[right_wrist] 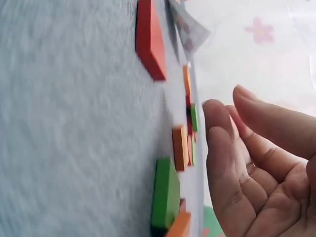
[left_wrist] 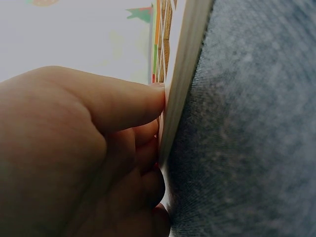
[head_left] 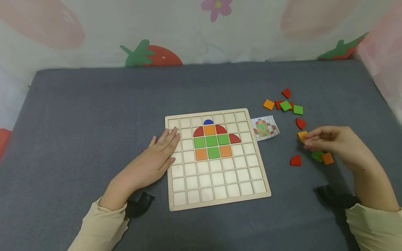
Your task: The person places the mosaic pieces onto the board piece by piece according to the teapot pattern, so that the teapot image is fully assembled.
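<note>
A wooden grid board (head_left: pixel 205 181) lies on the table, bearing a blue half-round tile (head_left: pixel 208 122), red quarter-round tiles (head_left: pixel 234 138), orange square tiles (head_left: pixel 209 130) and green square tiles (head_left: pixel 211 141). My left hand (head_left: pixel 155 158) rests on the board's left edge, fingers extended. In the left wrist view, the thumb (left_wrist: pixel 123 98) touches the board's rim (left_wrist: pixel 183 74). To the right, my right hand (head_left: pixel 342 146) hovers beside an orange tile (head_left: pixel 302 135). The right wrist view shows this orange tile (right_wrist: pixel 179 148) apart from the fingers, which are loosely bent and hold nothing.
A picture card (head_left: pixel 265 128) of a tile pattern touches the board's right side. Loose tiles lie around the right hand: a red one (head_left: pixel 295 160), a green one (head_left: pixel 317 156) partly under an orange one (head_left: pixel 327 158), and several farther back, including a green tile (head_left: pixel 298 109).
</note>
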Demonstrator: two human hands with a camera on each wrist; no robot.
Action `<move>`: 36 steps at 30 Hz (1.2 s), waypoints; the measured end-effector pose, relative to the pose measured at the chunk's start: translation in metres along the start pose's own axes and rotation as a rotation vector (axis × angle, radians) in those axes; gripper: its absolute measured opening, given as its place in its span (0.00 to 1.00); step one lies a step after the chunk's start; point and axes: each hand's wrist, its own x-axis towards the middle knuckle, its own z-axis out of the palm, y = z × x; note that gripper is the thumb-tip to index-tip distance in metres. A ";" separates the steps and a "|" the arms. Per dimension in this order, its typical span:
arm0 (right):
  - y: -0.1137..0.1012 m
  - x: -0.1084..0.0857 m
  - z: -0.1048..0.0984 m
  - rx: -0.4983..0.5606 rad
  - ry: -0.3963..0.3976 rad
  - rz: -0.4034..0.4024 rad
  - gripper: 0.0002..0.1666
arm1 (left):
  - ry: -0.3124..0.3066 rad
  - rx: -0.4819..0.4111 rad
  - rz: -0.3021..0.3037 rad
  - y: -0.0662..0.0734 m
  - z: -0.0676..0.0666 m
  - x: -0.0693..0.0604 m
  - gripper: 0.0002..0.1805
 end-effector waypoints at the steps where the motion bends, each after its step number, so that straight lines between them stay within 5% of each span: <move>1: 0.000 -0.001 -0.002 -0.021 0.005 0.012 0.12 | 0.000 0.000 0.001 0.000 0.000 0.000 0.33; 9: 0.008 -0.007 -0.019 -0.244 -0.006 0.078 0.21 | 0.004 0.001 0.000 0.000 -0.001 0.000 0.33; 16: 0.018 -0.009 -0.027 -0.315 -0.045 0.090 0.16 | 0.003 0.001 -0.007 -0.001 0.000 0.000 0.34; 27: 0.008 -0.007 -0.018 -0.424 -0.101 0.120 0.20 | 0.000 -0.005 -0.008 0.001 -0.001 0.000 0.33; 36: 0.004 -0.004 -0.009 -0.521 -0.062 0.086 0.19 | -0.002 -0.007 -0.003 0.001 0.000 0.000 0.33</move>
